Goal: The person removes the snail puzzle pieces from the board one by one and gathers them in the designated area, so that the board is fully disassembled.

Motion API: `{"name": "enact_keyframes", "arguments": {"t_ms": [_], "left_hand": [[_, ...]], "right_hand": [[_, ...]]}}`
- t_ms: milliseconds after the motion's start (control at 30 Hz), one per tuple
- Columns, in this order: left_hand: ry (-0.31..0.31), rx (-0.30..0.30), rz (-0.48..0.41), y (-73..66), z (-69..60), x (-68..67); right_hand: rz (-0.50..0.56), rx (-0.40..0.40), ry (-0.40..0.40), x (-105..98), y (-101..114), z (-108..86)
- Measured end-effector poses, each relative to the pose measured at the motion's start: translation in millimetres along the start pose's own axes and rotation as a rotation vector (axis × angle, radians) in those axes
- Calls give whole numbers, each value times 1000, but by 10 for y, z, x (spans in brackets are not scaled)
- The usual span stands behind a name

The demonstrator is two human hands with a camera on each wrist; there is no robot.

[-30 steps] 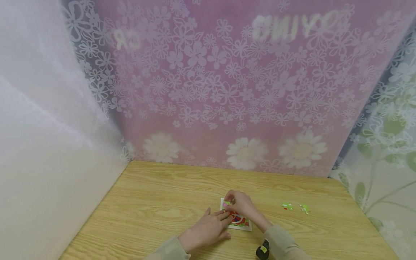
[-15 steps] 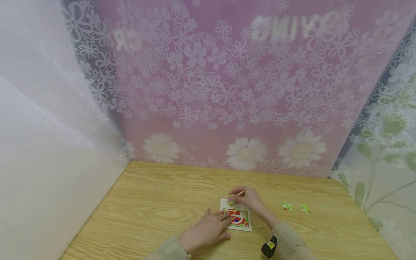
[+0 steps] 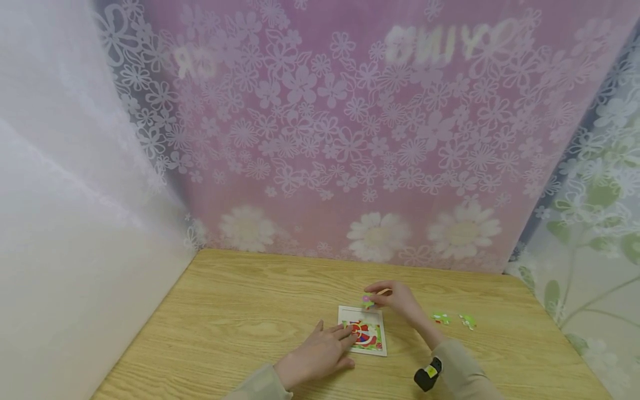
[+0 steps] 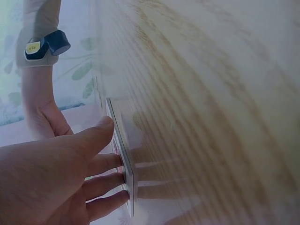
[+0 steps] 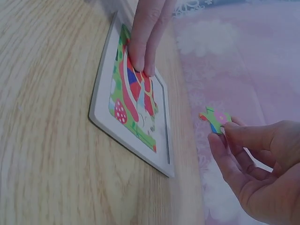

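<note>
A white-framed jigsaw puzzle [image 3: 376, 351] lies on the wooden table, its lower part filled with red, blue and green pieces and its far strip bare white. The left hand [image 3: 322, 347] rests flat with straight fingers on the puzzle's left side; in the left wrist view its fingertips touch the board [image 4: 123, 140]. Between thumb and fingers, the right hand [image 3: 397, 300] pinches a green puzzle piece [image 5: 216, 118] with a pink flower. That piece is held up beyond the board's far right corner, apart from it. The left fingers hide part of the picture.
Two loose green puzzle pieces, one [image 3: 442, 319] nearer the board and another [image 3: 468, 321] farther right, lie on the table [image 3: 240, 300]. A black wrist camera [image 3: 428, 375] sits on the right forearm. Flowered curtains [image 3: 320, 139] stand around the table's far and side edges.
The right hand has lifted the green flowered piece off the puzzle and carried it away, up and to the right, uncovering the bare strip. The left hand has stayed in place.
</note>
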State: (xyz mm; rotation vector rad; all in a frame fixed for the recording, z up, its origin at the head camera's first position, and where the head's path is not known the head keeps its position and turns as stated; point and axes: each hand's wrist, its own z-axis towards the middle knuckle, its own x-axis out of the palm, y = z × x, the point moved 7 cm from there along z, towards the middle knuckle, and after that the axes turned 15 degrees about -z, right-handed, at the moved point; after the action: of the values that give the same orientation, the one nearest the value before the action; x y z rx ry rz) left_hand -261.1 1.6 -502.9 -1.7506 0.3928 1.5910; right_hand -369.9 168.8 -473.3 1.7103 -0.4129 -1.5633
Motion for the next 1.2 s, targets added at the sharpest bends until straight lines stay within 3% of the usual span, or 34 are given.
{"name": "enact_keyframes", "arguments": {"t_ms": [233,767,1033,1200], "left_hand": [[1,-11,-3,-3,-7,22],[-17,5,32,-20,-25,-1],[-22,8,26,-37,-25,-11],[-25,14,30,-48,-29,-24]], "right_hand": [[34,-29,10,-148,-64,-63],[-48,-2,-32,-620,-368,-271],[-103,26,-49,-649,-548,-328],[-152,98,-37,-609,-685,-346]]}}
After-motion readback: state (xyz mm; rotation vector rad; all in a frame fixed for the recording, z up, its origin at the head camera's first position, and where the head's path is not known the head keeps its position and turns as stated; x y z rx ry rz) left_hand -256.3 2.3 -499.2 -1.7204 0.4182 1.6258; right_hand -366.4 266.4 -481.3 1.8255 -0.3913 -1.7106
